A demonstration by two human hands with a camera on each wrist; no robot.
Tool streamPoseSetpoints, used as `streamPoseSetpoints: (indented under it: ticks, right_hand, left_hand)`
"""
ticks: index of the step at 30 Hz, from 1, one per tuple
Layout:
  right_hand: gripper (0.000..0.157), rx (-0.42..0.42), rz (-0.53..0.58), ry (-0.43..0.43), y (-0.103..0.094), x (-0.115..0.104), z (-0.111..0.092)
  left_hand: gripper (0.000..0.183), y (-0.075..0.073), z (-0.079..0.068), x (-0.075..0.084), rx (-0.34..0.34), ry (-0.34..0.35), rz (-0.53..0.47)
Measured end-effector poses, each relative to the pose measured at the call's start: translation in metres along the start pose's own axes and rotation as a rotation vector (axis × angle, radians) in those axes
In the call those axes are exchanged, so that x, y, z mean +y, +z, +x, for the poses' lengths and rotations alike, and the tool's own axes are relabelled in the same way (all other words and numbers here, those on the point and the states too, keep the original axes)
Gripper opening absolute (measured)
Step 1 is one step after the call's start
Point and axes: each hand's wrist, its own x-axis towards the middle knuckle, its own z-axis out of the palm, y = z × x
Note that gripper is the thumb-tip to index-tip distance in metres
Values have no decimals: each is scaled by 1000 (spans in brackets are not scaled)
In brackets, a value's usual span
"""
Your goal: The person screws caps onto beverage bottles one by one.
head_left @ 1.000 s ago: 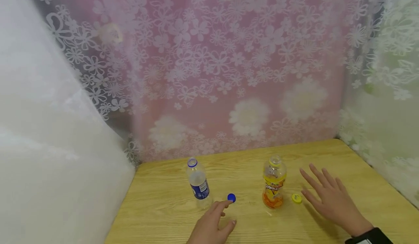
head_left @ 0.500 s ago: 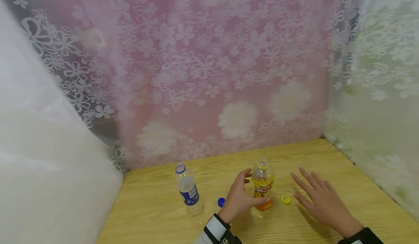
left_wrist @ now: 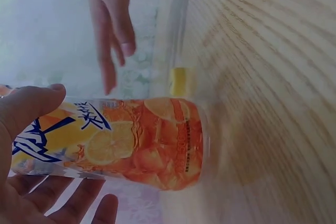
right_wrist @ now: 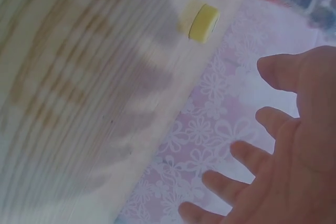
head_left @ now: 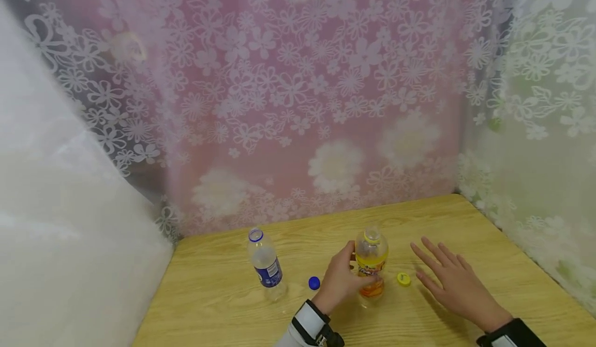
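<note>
At the table [head_left: 223, 311], the left hand [head_left: 337, 284] grips the orange bottle [head_left: 371, 264], presumably because, uncapped, it needs steadying upright; the yellow cap [head_left: 403, 279] lies between bottle and right hand [head_left: 458, 290], spread and holding nothing.

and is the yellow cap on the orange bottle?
No, the yellow cap lies on the table, apart from the orange bottle.

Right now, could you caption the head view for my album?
Left hand holding an uncapped orange-labelled bottle, right hand outstretched near the yellow cap, blue-labelled bottle standing open.
</note>
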Motion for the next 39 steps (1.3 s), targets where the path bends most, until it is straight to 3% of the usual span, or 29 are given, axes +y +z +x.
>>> streamPoseSetpoints:
  ticks: [6,14,20,26,31,37,39]
  right_hand:
    - [60,-48,25,-43,11,-7,14]
    - [58,-199,56,-4,19,-11,29]
    - [41,-267,70,-9,27,-17,33]
    - [22,-273,119,-41,33,-26,38]
    - [23,-235,199,-30,7,-41,46]
    - [27,-11,295,-207,-58,-93,72]
    - [29,26,303,-261,-79,-112,80]
  left_hand:
    - [63,-40,-41,9,-8,16,-9]
    - [62,-94,-99,22,33,27,47]
    - [62,-115,-116,23,45,29,59]
    - [64,-123,-124,20,38,21,10]
    - [63,-121,-123,19,23,9,3]
    - [61,-113,-119,17,38,72,61]
    - [62,-109,-117,17,38,92,66]
